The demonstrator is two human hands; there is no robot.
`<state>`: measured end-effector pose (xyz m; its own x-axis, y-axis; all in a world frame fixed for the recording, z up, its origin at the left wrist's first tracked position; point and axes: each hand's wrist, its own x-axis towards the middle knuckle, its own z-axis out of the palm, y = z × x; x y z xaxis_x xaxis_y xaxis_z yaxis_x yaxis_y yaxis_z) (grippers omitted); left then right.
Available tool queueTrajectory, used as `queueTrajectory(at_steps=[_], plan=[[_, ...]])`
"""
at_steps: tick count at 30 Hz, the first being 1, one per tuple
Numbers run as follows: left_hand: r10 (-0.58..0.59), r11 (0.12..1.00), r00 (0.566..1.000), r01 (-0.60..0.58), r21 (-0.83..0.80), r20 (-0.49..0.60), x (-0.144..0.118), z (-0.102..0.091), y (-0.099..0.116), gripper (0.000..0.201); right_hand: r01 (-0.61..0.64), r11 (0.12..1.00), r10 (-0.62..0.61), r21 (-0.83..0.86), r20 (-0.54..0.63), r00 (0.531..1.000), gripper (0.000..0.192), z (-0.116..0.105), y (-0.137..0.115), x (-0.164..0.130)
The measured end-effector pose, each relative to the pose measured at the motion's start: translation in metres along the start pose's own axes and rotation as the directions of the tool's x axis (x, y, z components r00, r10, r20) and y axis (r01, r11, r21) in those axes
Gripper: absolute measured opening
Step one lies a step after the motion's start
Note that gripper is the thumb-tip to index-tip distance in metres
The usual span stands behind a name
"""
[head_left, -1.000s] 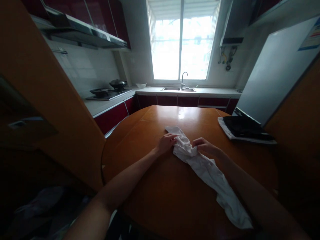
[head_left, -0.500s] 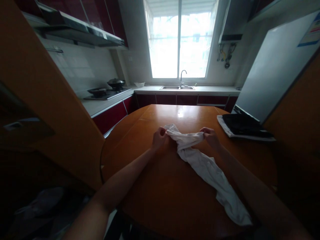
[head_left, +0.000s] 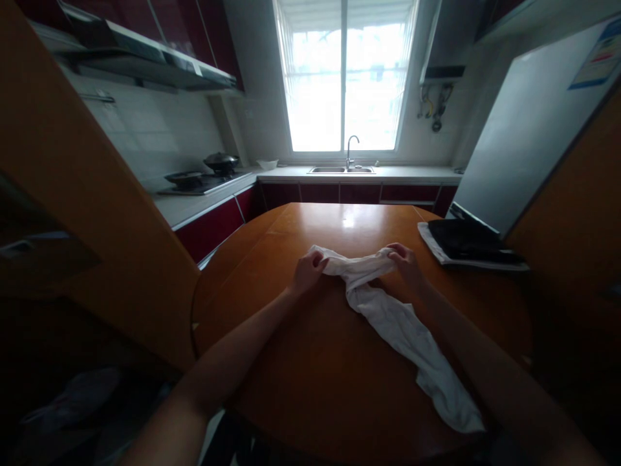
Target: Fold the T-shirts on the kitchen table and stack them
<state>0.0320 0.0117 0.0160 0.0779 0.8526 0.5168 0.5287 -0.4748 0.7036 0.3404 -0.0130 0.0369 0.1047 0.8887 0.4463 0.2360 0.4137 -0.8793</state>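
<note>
a round wooden table (head_left: 315, 388) fills the foreground, with a kitchen counter and its sink (head_left: 340, 170) under the bright window behind it and a dark folded garment (head_left: 466, 238) lying at the table's far right edge. a long white garment (head_left: 402, 333) lies across the tabletop, its far end lifted and stretched between the two hands while the rest trails toward the near right edge. the left hand (head_left: 308, 272) is pinched closed on one corner of that end and the right hand (head_left: 405, 264) is clenched on the other.

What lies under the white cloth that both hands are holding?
The white cloth trails across the round wooden table, gripped at its far end by the left hand and right hand. Anything beneath its folds is hidden.
</note>
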Motion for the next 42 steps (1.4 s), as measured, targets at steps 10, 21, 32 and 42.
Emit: queueTrajectory(at_steps=[10, 21, 32, 42], plan=[[-0.274, 0.895, 0.962, 0.251, -0.369, -0.010, 0.006, -0.013, -0.001, 0.036, 0.035, 0.987, -0.047, -0.154, -0.072, 0.996, 0.048, 0.002, -0.012, -0.006], [-0.313, 0.365, 0.860, 0.501, -0.785, 0.403, 0.001, -0.010, 0.020, 0.033, 0.229, 0.970, -0.229, 0.084, 0.638, 0.735, 0.035, 0.040, -0.052, -0.048], [0.042, 0.731, 0.938, 0.206, -0.650, 0.345, -0.020, 0.014, 0.031, 0.104, 0.429, 0.901, -0.361, 0.066, 0.663, 0.656, 0.026, 0.059, -0.064, -0.068], [0.348, 0.814, 0.855, -0.071, -0.577, 0.386, -0.038, 0.020, 0.055, 0.063, 0.483, 0.860, -0.383, -0.165, 0.418, 0.824, 0.057, 0.037, -0.027, -0.031]])
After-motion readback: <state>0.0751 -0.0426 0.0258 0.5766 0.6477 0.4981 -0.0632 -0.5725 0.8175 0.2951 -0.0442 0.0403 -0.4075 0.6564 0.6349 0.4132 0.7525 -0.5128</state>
